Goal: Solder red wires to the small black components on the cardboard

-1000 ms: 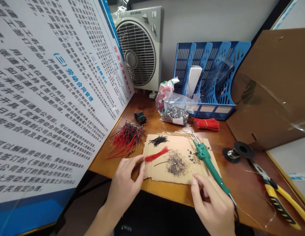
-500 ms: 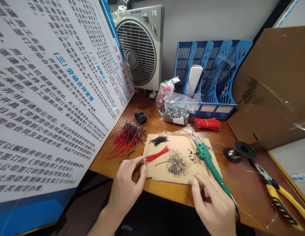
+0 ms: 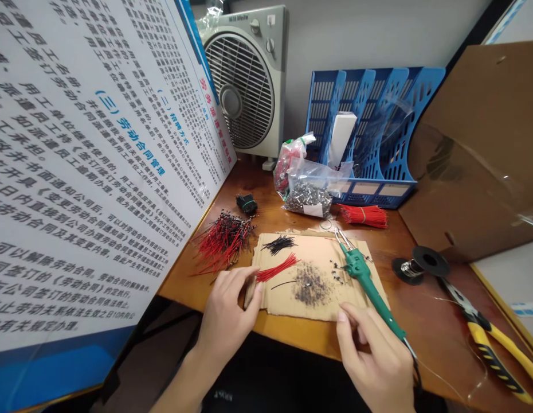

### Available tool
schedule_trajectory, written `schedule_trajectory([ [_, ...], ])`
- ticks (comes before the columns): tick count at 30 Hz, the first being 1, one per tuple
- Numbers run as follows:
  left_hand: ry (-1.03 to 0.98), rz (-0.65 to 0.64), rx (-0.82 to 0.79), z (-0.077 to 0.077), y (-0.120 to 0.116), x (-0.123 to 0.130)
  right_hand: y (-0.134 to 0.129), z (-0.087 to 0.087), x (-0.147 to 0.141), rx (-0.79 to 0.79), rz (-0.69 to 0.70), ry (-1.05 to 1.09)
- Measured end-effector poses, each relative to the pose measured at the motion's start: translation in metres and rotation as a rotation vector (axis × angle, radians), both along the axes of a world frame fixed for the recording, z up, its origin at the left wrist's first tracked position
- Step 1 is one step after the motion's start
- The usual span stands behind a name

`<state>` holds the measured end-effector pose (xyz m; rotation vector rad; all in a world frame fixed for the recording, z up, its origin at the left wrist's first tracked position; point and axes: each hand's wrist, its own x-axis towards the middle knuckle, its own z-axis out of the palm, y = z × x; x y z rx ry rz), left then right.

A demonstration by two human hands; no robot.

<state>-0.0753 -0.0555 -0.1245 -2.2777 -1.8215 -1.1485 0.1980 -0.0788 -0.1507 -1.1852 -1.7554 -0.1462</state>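
My left hand (image 3: 227,307) is at the left edge of a cardboard sheet (image 3: 277,308), its thumb and forefinger apart. The forefinger tip is by the near end of a bundle of loose red wires (image 3: 277,268); I cannot tell whether it touches them. My right hand (image 3: 373,350) is at the front right edge of the cardboard, thumb and forefinger drawn together, other fingers curled, no object showing. Between the hands lies a single black wire (image 3: 282,284) with a small part (image 3: 307,284) at its end, over dark specks. A green soldering iron (image 3: 369,287) rests on the cardboard, tip pointing away.
Black wires (image 3: 279,245) and small parts (image 3: 336,274) lie on the cardboard. Around it are a red-and-black wire pile (image 3: 223,241), bagged metal parts (image 3: 307,198), banded red wires (image 3: 363,215), a solder spool (image 3: 421,264) and pliers (image 3: 481,332). A fan (image 3: 249,86) and blue file rack (image 3: 369,137) stand behind.
The left hand has moved slightly up and right, closer to the red wires. The right hand and the things on the cardboard look almost unchanged; the whole view has shifted a little.
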Motion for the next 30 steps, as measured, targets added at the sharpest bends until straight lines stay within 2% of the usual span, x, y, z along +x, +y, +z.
schedule_trajectory([
  [5,0.039,-0.079,-0.218,0.01,0.028,0.007,0.001,0.001,0.0,0.009,-0.003,-0.006],
  [11,0.04,-0.153,-0.289,0.019,0.054,0.02,0.001,0.0,0.0,0.019,-0.012,-0.007],
  [19,0.019,-0.204,-0.329,0.015,0.057,0.02,0.002,0.001,-0.001,0.007,-0.014,0.007],
  [30,0.051,-0.231,-0.33,0.02,0.062,0.018,0.003,-0.002,0.001,0.019,-0.014,-0.004],
])
